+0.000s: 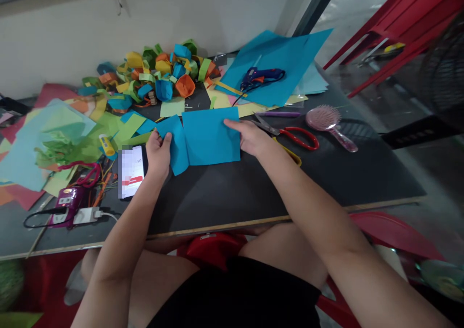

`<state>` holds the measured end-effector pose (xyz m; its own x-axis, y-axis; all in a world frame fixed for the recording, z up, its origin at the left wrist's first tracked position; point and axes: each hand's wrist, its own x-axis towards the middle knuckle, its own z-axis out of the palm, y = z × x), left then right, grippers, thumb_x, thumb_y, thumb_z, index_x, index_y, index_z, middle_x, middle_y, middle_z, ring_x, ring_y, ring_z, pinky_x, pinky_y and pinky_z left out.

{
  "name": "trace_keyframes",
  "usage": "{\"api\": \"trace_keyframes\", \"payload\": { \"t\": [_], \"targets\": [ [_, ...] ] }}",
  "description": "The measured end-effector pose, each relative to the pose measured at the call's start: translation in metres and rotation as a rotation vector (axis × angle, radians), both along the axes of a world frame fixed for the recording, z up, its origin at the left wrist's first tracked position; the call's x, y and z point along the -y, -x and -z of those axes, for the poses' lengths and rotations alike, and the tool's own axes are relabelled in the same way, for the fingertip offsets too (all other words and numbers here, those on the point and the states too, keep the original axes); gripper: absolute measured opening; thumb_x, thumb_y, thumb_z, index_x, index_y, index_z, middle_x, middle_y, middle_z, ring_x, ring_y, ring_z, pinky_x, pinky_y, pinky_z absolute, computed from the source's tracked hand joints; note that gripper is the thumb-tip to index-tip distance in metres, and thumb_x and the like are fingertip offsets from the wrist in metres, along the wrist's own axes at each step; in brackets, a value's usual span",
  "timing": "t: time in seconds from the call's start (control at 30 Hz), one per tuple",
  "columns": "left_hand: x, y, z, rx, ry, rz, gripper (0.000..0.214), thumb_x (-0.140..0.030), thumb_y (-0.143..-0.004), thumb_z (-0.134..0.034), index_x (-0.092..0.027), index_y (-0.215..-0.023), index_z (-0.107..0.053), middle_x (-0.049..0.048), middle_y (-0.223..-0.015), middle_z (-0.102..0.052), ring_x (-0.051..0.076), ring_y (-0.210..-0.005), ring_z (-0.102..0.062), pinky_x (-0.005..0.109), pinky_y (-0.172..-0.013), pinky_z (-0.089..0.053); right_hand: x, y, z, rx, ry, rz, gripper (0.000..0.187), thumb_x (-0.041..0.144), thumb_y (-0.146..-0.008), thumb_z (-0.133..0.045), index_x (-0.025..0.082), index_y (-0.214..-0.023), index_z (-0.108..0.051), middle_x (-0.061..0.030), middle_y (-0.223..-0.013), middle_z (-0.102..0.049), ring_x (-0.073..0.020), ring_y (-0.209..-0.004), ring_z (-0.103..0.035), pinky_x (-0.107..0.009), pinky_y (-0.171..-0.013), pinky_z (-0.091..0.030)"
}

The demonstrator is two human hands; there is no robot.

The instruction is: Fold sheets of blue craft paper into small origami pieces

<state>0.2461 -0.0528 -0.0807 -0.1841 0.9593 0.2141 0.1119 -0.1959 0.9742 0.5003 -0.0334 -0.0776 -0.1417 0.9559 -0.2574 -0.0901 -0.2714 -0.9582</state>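
Head: LH (158, 155), RH (250, 136) hold blue ppr (210, 138) (phone (132, 171) nr LH).

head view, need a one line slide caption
Left hand and right hand hold blue paper over a dark table, scissors to the right, colourful paper shapes behind.

Scissors (280, 131) and glue gun (261, 78) suggest a craft workspace.

Pretty plain getup: black cloth (232, 296) sat at bottom centre of the frame, couldn't tell if it was shorts or a long top. Left arm (121, 236) and right arm (311, 207) were bare right to the frame edge, left hand (158, 155) and right hand (251, 137) too, and so were the thighs (286, 250).
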Motion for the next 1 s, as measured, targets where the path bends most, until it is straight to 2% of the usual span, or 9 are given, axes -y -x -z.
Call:
{"api": "trace_keyframes", "payload": {
  "t": [0.07, 0.1, 0.2, 0.33, 0.5, 0.8, 1.0],
  "targets": [
    [-0.001, 0.002, 0.0, -0.079, 0.0, -0.105, 0.017, -0.036, -0.088, -0.059, -0.02, -0.082, -0.056, 0.0015, -0.082, -0.063, 0.015, -0.078, -0.061, 0.028, -0.076, -0.049, 0.003, 0.005, 0.002, 0.222, -0.111, 0.033, 0.032, 0.048, -0.079, -0.068, 0.02, -0.067, -0.057, -0.0023, -0.065, -0.059, -0.0186, -0.065, -0.058, -0.034, -0.066, -0.047],
    [-0.001, 0.004, 0.0, -0.155, 0.011, -0.165, 0.021, -0.035, -0.088, -0.059, -0.02, -0.075, -0.052, -0.0004, -0.073, -0.057, 0.013, -0.07, -0.056, 0.027, -0.07, -0.045, 0.004, 0.008, 0.003, 0.362, -0.2, 0.091, 0.039, 0.046, -0.081, -0.067, 0.021, -0.057, -0.047, 0.0006, -0.056, -0.049, -0.0153, -0.057, -0.051, -0.031, -0.06, -0.041],
    [-0.003, 0.006, 0.001, -0.394, 0.054, -0.28, 0.038, -0.032, -0.089, -0.059, -0.021, -0.06, -0.037, -0.0045, -0.055, -0.037, 0.011, -0.053, -0.038, 0.027, -0.057, -0.032, 0.005, 0.013, 0.006, 0.64, -0.405, 0.247, 0.054, 0.043, -0.088, -0.058, 0.022, -0.05, -0.025, 0.0045, -0.048, -0.025, -0.0099, -0.047, -0.03, -0.029, -0.052, -0.024],
    [-0.006, 0.006, 0.003, -0.515, 0.114, -0.284, 0.045, -0.03, -0.091, -0.056, -0.021, -0.055, -0.03, -0.005, -0.05, -0.03, 0.011, -0.049, -0.03, 0.029, -0.054, -0.021, 0.003, 0.015, 0.012, 0.672, -0.427, 0.28, 0.055, 0.043, -0.092, -0.052, 0.022, -0.05, -0.022, 0.0048, -0.047, -0.02, -0.0091, -0.046, -0.024, -0.03, -0.051, -0.018],
    [-0.007, 0.005, 0.004, -0.558, 0.121, -0.288, 0.045, -0.028, -0.091, -0.056, -0.021, -0.055, -0.03, -0.0046, -0.05, -0.031, 0.011, -0.048, -0.03, 0.029, -0.053, -0.019, 0.002, 0.016, 0.015, 0.681, -0.418, 0.283, 0.056, 0.042, -0.092, -0.053, 0.022, -0.05, -0.021, 0.0056, -0.047, -0.019, -0.0086, -0.045, -0.022, -0.03, -0.051, -0.017],
    [-0.006, 0.005, 0.006, -0.445, 0.153, -0.295, 0.043, -0.03, -0.09, -0.056, -0.02, -0.055, -0.031, -0.0051, -0.051, -0.029, 0.01, -0.049, -0.029, 0.028, -0.053, -0.02, 0.003, 0.017, 0.014, 0.677, -0.413, 0.291, 0.055, 0.042, -0.091, -0.052, 0.022, -0.05, -0.022, 0.0056, -0.047, -0.019, -0.0083, -0.046, -0.023, -0.03, -0.052, -0.017],
    [-0.007, 0.006, 0.009, -0.348, 0.146, -0.299, 0.045, -0.033, -0.088, -0.058, -0.02, -0.055, -0.03, -0.0053, -0.052, -0.027, 0.009, -0.05, -0.027, 0.028, -0.052, -0.019, 0.003, 0.017, 0.018, 0.668, -0.442, 0.31, 0.057, 0.055, -0.09, -0.048, 0.022, -0.052, -0.02, 0.0052, -0.048, -0.018, -0.0086, -0.047, -0.02, -0.029, -0.051, -0.017]
  ]
}}
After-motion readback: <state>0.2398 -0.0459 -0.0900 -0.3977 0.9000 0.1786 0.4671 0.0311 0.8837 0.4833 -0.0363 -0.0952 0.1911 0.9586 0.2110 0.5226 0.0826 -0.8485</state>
